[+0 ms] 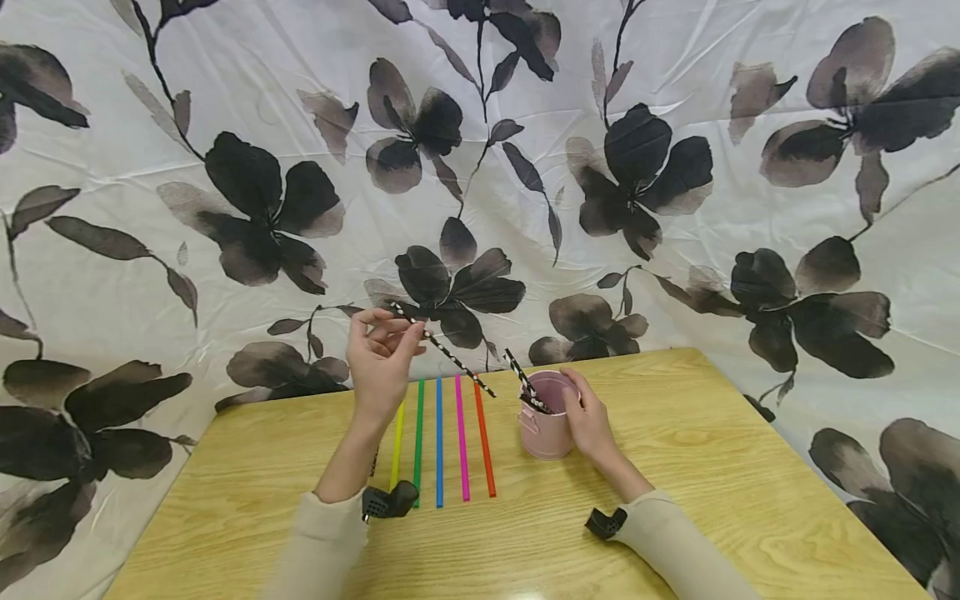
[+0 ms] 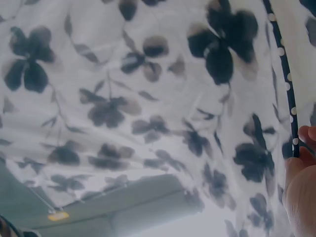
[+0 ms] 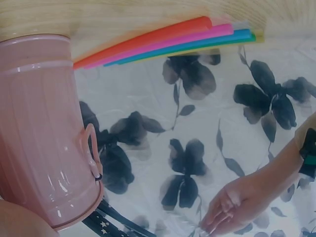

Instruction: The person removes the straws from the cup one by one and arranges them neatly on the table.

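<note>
In the head view my left hand is raised above the table and pinches a black straw with white dots between thumb and fingers. The straw slants down to the right; the left wrist view shows the dotted straw too. My right hand grips the right side of a pink bucket standing on the table. Several black-and-white patterned straws lean inside the bucket toward its left rim. In the right wrist view, black straws with white stars stick out past the rim.
Left of the bucket, yellow, green, blue, pink and red straws lie side by side. A dark patterned straw is mostly hidden by my left forearm. A flowered cloth hangs behind the wooden table.
</note>
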`<action>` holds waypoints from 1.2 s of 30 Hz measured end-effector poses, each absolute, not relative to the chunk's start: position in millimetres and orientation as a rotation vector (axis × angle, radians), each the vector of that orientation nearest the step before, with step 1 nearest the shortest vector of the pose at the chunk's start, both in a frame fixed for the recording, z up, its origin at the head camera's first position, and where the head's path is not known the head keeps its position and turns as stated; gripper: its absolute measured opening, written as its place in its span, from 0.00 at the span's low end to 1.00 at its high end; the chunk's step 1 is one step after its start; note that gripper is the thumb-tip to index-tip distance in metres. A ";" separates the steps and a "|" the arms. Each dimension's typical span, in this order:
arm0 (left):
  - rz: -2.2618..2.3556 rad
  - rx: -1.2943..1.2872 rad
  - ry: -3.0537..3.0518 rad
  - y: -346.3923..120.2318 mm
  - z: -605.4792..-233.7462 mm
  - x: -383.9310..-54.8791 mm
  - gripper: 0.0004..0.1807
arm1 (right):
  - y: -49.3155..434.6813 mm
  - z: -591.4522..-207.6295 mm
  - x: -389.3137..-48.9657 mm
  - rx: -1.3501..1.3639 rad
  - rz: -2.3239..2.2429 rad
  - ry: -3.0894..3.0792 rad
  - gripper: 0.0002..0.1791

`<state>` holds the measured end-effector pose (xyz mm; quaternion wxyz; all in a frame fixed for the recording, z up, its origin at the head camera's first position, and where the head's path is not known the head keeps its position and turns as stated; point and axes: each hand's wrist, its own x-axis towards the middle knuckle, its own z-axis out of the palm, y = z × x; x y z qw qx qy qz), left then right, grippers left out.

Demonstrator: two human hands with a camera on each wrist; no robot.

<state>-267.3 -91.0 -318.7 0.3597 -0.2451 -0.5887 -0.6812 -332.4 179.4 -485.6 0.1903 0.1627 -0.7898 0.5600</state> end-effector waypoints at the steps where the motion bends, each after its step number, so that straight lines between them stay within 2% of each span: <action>1: -1.738 -0.621 -1.513 -97.8 -313.8 -266.9 0.13 | 179.2 -485.6 -332.2 0.448 1.575 -2.222 0.19; 6: -1.705 -0.553 -1.528 -126.8 -296.4 -265.1 0.09 | 178.6 -484.4 -331.6 0.420 1.581 -2.231 0.18; 12: -1.675 -0.420 -1.600 -153.8 -290.6 -266.7 0.11 | 179.8 -484.7 -330.7 0.407 1.590 -2.227 0.18; 20: -1.526 -0.264 -1.802 -191.3 -296.8 -272.6 0.12 | 178.9 -484.8 -331.2 0.425 1.573 -2.241 0.19; 31: -1.439 -0.200 -2.142 -225.7 -310.8 -280.0 0.20 | 178.4 -484.2 -331.7 0.417 1.600 -2.238 0.18; 36: -1.412 -0.179 -2.265 -245.2 -329.5 -297.1 0.23 | 177.8 -479.2 -328.3 0.446 1.619 -2.226 0.18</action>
